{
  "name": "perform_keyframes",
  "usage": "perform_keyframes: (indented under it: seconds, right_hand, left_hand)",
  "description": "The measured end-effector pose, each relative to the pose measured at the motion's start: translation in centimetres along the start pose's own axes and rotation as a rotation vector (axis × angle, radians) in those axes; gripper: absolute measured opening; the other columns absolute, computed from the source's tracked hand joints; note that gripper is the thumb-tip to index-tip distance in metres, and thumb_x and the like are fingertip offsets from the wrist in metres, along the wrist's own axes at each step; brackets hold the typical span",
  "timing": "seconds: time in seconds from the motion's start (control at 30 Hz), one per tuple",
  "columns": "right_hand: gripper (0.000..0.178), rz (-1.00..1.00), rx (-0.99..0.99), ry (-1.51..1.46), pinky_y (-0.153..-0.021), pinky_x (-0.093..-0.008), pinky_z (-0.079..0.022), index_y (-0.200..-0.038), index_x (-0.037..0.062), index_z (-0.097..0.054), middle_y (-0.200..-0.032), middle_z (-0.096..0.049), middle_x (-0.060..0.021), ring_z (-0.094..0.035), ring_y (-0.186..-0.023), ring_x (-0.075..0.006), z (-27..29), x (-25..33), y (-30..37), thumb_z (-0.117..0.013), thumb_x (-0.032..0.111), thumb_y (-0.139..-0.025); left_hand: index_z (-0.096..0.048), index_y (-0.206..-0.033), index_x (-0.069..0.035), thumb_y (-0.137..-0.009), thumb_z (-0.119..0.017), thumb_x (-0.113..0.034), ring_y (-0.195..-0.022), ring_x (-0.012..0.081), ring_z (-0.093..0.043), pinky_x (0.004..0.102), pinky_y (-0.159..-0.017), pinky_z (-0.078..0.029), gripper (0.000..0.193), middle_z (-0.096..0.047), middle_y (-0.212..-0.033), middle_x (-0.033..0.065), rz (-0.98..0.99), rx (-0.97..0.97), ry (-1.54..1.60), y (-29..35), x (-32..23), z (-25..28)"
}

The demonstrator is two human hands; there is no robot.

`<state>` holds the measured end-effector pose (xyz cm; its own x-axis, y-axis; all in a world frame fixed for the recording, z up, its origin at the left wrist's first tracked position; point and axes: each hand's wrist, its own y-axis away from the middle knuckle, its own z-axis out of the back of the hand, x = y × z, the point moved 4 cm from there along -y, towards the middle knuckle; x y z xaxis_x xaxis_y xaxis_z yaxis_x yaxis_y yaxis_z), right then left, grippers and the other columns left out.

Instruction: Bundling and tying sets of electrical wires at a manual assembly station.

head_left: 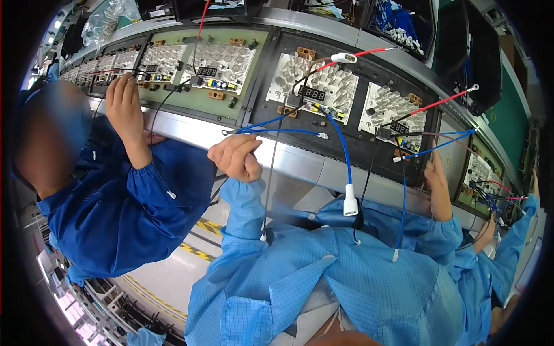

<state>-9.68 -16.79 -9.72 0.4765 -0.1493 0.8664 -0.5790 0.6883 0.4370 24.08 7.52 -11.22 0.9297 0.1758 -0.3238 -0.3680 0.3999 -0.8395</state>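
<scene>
The left hand [235, 158] is at the front rail [291, 163], near the left end of the dark tray [360, 95]. Its fingers are curled loosely toward the palm, just below a ring terminal [227, 132] and the ends of blue wires [271, 121]; I cannot tell if it has hold of anything. The right hand [438, 176] is at the right end of the same tray, with fingers rather straight and pointing away from the body. It is seen from the side, so whether it grips the edge or only lies beside it is perhaps not possible to say.

Between the hands, the left board [316, 85] and the right board [390, 114] lie in the dark tray. From the left board a thick blue wire [344, 147] hangs over the rail, ending in a white connector [350, 205]. A red wire [444, 102] reaches up and right from the right board. To the left, a co-worker's hand [123, 102] is over the green tray's left side.
</scene>
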Motion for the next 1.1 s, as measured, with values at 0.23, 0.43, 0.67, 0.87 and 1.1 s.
perform_keyframes:
  seconds: [0.23, 0.43, 0.67, 0.87, 1.1]
  right_hand:
    - [0.043, -0.106, -0.09, -0.641, -0.098, -0.035, -0.042, -0.134, 0.0009, -0.042, -0.129, -0.053, -0.0103, -0.052, -0.115, -0.022, 0.0, -1.5, -4.4, -0.045, 0.025, -0.099]
    - [0.044, -0.21, -0.047, -0.786, -0.091, -0.0407, -0.051, -0.128, -0.0042, -0.046, -0.12, -0.059, -0.0184, -0.061, -0.105, -0.0311, -1.8, -0.6, -5.1, -0.044, 0.029, -0.099]
    - [0.043, -0.165, -0.026, -0.813, -0.091, -0.0401, -0.052, -0.128, -0.0044, -0.046, -0.12, -0.059, -0.0191, -0.062, -0.104, -0.0305, -1.6, -1.1, -4.9, -0.046, 0.028, -0.098]
    - [0.03, -0.206, -0.121, -0.954, -0.087, -0.036, -0.052, -0.118, 0.0027, -0.055, -0.113, -0.063, -0.0104, -0.063, -0.099, -0.0232, -2.6, -0.7, -4.8, -0.053, 0.022, -0.096]
    - [0.029, -0.202, -0.091, -0.92, -0.085, -0.0359, -0.053, -0.117, 0.002, -0.056, -0.111, -0.064, -0.0103, -0.063, -0.097, -0.0225, -1.7, -2.0, -5.2, -0.055, 0.022, -0.095]
  left_hand:
    - [-0.067, -0.074, -0.007, -0.091, -0.043, -0.032, -0.079, 0.0201, -0.056, 0.0333, -0.08, -0.038, 0.039, -0.067, -0.078, 0.0064, 0.027, 0.006, -0.046, 0.5, 0.3, -0.1]
    - [-0.067, -0.072, -0.006, -0.095, -0.038, -0.036, -0.08, 0.0212, -0.054, 0.0341, -0.078, -0.039, 0.047, -0.065, -0.077, 0.0072, 0.035, -0.017, -0.09, 0.6, 0.7, 0.0]
    - [-0.067, -0.075, -0.004, -0.094, -0.039, -0.033, -0.08, 0.0223, -0.055, 0.0339, -0.079, -0.04, 0.045, -0.065, -0.078, 0.0095, -0.002, -0.034, -0.045, 0.9, 1.1, -0.3]
    - [-0.065, -0.076, -0.002, -0.091, -0.047, -0.029, -0.082, 0.0243, -0.056, 0.0352, -0.077, -0.043, 0.036, -0.064, -0.078, 0.0112, -0.023, -0.055, -0.119, 1.7, 2.7, 0.2]
    - [-0.068, -0.078, -0.003, -0.091, -0.04, -0.035, -0.085, 0.0251, -0.051, 0.0372, -0.08, -0.04, 0.044, -0.064, -0.079, 0.0104, 0.045, -0.068, -0.031, 2.1, 4.8, -0.1]
